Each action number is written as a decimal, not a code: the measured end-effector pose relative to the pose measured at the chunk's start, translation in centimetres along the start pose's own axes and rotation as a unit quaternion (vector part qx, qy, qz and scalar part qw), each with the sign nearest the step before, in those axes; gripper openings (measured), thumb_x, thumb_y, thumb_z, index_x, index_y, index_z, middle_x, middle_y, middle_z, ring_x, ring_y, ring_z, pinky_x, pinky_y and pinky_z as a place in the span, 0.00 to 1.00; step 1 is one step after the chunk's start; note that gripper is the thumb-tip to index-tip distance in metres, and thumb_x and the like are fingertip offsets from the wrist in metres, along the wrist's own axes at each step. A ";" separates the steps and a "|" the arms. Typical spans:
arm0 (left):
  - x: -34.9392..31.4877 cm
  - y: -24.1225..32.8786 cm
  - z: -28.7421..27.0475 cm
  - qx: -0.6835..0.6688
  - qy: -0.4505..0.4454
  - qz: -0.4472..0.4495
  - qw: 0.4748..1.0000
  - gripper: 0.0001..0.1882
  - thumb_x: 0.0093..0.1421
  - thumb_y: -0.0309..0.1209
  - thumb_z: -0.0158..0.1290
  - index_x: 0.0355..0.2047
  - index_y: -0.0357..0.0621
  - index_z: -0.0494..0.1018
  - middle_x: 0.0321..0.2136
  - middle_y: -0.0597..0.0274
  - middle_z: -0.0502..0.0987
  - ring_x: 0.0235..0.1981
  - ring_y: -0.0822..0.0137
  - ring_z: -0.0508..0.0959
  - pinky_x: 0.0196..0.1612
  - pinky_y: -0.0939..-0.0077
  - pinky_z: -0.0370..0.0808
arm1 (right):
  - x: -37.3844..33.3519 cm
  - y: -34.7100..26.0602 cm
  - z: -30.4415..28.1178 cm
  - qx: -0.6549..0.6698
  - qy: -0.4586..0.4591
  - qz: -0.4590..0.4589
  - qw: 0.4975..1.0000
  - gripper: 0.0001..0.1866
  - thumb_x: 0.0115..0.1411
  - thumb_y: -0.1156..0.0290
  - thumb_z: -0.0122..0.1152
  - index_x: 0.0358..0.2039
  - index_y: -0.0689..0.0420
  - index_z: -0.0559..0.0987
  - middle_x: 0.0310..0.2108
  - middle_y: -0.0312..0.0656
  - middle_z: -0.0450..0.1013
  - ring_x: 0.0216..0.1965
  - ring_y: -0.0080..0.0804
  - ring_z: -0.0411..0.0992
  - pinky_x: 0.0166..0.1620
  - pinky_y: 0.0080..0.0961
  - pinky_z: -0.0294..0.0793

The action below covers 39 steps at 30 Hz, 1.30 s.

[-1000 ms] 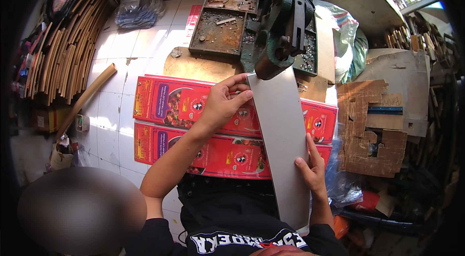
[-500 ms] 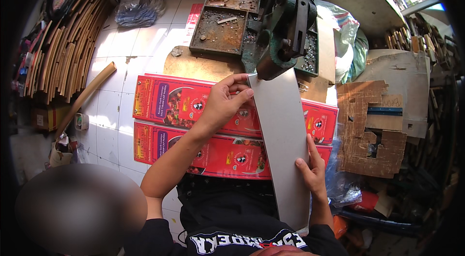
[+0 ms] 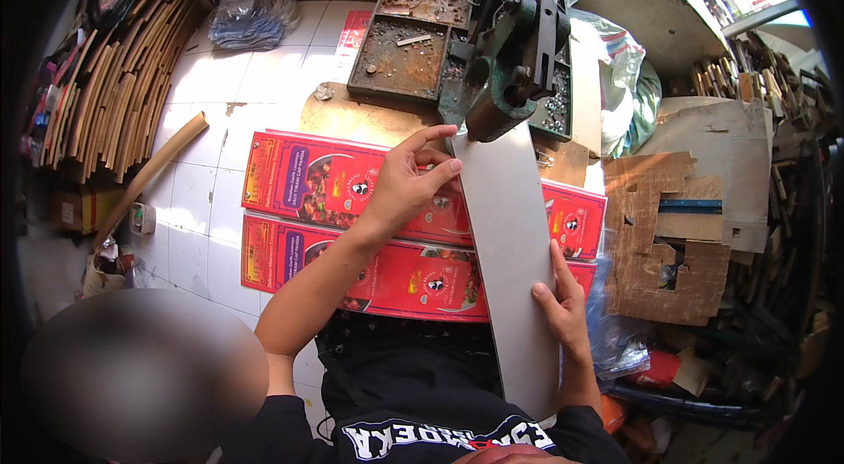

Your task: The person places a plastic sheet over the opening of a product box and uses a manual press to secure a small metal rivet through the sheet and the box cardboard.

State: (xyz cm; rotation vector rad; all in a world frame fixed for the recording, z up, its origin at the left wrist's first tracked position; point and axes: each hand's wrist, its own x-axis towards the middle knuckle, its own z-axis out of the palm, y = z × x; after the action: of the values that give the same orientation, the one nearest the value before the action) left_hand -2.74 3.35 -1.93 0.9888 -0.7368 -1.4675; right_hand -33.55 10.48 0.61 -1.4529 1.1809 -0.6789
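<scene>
A long pale grey panel [image 3: 514, 244] slants from under the head [image 3: 494, 117] of a dark green hand press down to my lap. My right hand [image 3: 563, 301] grips its right edge, thumb on the top face and fingers along the side. Beside its upper left corner is my left hand [image 3: 413, 178], index finger stretched toward the press head and thumb apart from it. The thumb tip is at the panel's edge; whether it touches, I cannot tell. Beneath the panel lie red printed panels, an upper one [image 3: 321, 183] and a lower one [image 3: 387, 284].
Metal trays [image 3: 396, 60] of small parts flank the press. Brown boards [image 3: 132, 68] are stacked at the left, near a cardboard tube [image 3: 158, 174]. Clear plastic bags [image 3: 255, 18] lie at the back left. Cut cardboard [image 3: 629, 244] sits at the right; a blurred round patch covers the lower left.
My left index finger has lifted from the panel's corner and straightened toward the press head. The right hand keeps its hold. The whole view has shifted slightly.
</scene>
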 end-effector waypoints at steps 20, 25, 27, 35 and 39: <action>0.0 0.1 -0.1 0.002 -0.005 -0.012 1.000 0.27 0.63 0.24 0.57 0.62 0.39 0.64 0.34 0.59 0.81 0.32 0.71 0.83 0.36 0.76 0.83 | 0.0 -0.6 0.2 -0.017 0.000 0.005 1.000 0.37 0.62 0.80 0.54 0.70 0.68 0.53 0.64 0.56 0.64 0.65 0.36 0.63 0.66 0.29 0.57; -0.1 0.0 -0.1 0.006 -0.001 -0.002 1.000 0.29 0.63 0.23 0.56 0.63 0.39 0.62 0.31 0.57 0.80 0.30 0.68 0.83 0.35 0.75 0.83 | -0.1 -0.5 0.3 -0.015 0.001 0.009 1.000 0.37 0.62 0.80 0.54 0.70 0.68 0.54 0.65 0.57 0.64 0.66 0.36 0.62 0.67 0.29 0.56; -0.2 0.1 0.0 0.006 -0.004 0.010 1.000 0.30 0.63 0.22 0.56 0.64 0.40 0.60 0.31 0.57 0.80 0.30 0.69 0.83 0.35 0.75 0.83 | -0.2 -0.3 0.1 -0.017 0.001 0.008 1.000 0.37 0.62 0.80 0.54 0.70 0.68 0.53 0.65 0.57 0.64 0.66 0.36 0.61 0.67 0.29 0.56; -0.2 0.4 -0.2 0.008 -0.001 -0.005 1.000 0.33 0.62 0.22 0.57 0.66 0.41 0.57 0.32 0.57 0.80 0.31 0.69 0.82 0.37 0.73 0.83 | -0.3 -0.3 0.6 -0.002 0.009 -0.004 1.000 0.37 0.63 0.79 0.55 0.70 0.66 0.54 0.63 0.57 0.65 0.64 0.36 0.65 0.65 0.30 0.60; -0.1 0.2 0.0 0.015 0.002 -0.007 1.000 0.30 0.61 0.22 0.57 0.63 0.37 0.59 0.29 0.57 0.80 0.29 0.69 0.82 0.34 0.75 0.82 | -0.8 -1.3 1.2 0.024 0.050 0.003 0.998 0.33 0.63 0.79 0.57 0.68 0.66 0.60 0.58 0.55 0.70 0.59 0.35 0.70 0.61 0.29 0.67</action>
State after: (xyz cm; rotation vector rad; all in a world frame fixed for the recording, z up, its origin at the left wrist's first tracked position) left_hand -2.61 3.39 -1.76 1.0216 -0.7523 -1.4691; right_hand -32.33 11.56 1.72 -1.3895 1.2364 -0.7783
